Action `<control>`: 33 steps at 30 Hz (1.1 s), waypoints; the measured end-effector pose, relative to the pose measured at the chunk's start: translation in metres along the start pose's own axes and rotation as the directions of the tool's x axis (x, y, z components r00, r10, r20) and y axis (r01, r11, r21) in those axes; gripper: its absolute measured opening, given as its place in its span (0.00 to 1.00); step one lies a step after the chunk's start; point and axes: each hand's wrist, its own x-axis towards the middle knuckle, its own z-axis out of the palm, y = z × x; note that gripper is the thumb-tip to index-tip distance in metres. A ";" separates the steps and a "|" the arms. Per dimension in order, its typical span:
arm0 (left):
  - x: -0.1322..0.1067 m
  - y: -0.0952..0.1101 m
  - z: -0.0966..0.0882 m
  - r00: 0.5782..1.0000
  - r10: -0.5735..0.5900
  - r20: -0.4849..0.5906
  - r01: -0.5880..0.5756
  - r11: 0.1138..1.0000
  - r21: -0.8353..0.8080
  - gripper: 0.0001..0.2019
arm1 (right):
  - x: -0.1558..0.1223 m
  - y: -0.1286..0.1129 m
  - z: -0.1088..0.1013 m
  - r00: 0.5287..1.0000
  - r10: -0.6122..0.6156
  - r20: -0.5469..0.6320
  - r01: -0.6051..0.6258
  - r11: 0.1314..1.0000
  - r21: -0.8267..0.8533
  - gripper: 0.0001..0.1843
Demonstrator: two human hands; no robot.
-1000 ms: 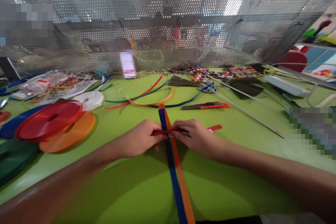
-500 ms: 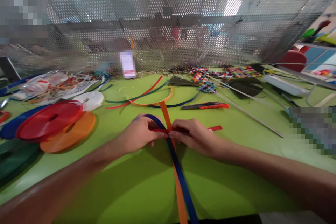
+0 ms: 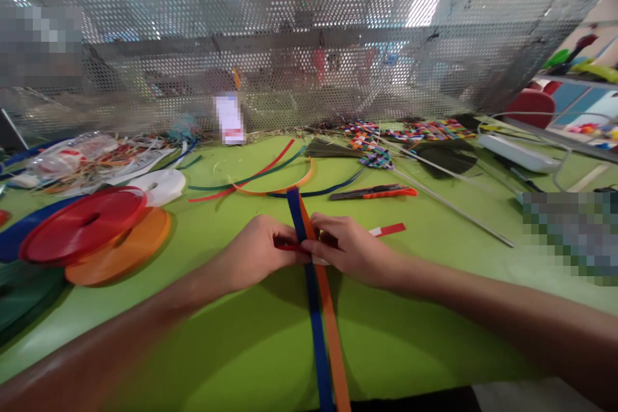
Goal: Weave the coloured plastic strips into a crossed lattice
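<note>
Both hands meet at the middle of the green table [image 3: 434, 309], where three strips cross. The left hand [image 3: 258, 252] is closed, pinching one end of the red strip [image 3: 389, 230], which runs sideways. The right hand [image 3: 348, 248] is closed on the same strip at the crossing, its thumb pressed against the blue strip [image 3: 315, 315]. The blue strip lies side by side with the orange strip [image 3: 333, 335], both running away from the person. A red reel [image 3: 82, 224] sits to the left, a utility knife [image 3: 381, 192] beyond the hands
</note>
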 end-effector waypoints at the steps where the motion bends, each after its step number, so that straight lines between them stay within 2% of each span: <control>1: 0.000 0.000 0.000 1.000 -0.004 0.005 0.004 1.000 0.002 0.09 | 0.000 0.000 0.000 1.000 -0.002 -0.002 0.002 1.000 -0.003 0.09; 7: 0.002 -0.006 0.002 1.000 0.000 -0.030 -0.001 1.000 -0.028 0.12 | -0.001 -0.003 -0.005 0.999 0.014 -0.043 -0.013 1.000 0.008 0.09; 13: 0.002 -0.009 -0.001 0.998 0.047 0.038 -0.045 0.998 -0.047 0.13 | 0.000 0.001 -0.008 0.993 0.110 0.033 -0.111 0.994 0.019 0.09; 16: 0.003 -0.011 -0.001 0.998 0.062 0.027 -0.063 0.997 0.038 0.12 | 0.001 0.006 -0.006 0.989 0.137 0.057 -0.137 0.991 -0.006 0.08; 20: 0.004 -0.013 0.001 0.990 0.132 -0.057 -0.115 0.966 0.230 0.07 | 0.003 0.007 -0.005 0.982 0.187 0.029 -0.185 0.981 -0.061 0.07; 24: 0.003 -0.015 0.002 0.965 0.212 -0.154 -0.132 0.900 0.416 0.04 | 0.002 0.005 -0.013 0.994 0.097 -0.040 -0.104 0.963 -0.248 0.07; 26: 0.003 -0.016 0.002 0.958 0.224 -0.177 -0.141 0.911 0.387 0.04 | 0.001 0.006 -0.020 0.998 0.050 -0.046 -0.063 0.936 -0.348 0.06; 31: 0.005 -0.019 0.004 0.955 0.159 -0.251 -0.121 0.980 0.158 0.07 | -0.002 0.008 -0.028 1.000 -0.008 -0.008 0.003 0.903 -0.429 0.14; 33: 0.006 -0.021 0.003 0.950 0.173 -0.261 -0.129 0.976 0.177 0.09 | -0.003 0.010 -0.029 1.000 -0.027 0.002 0.025 0.894 -0.447 0.15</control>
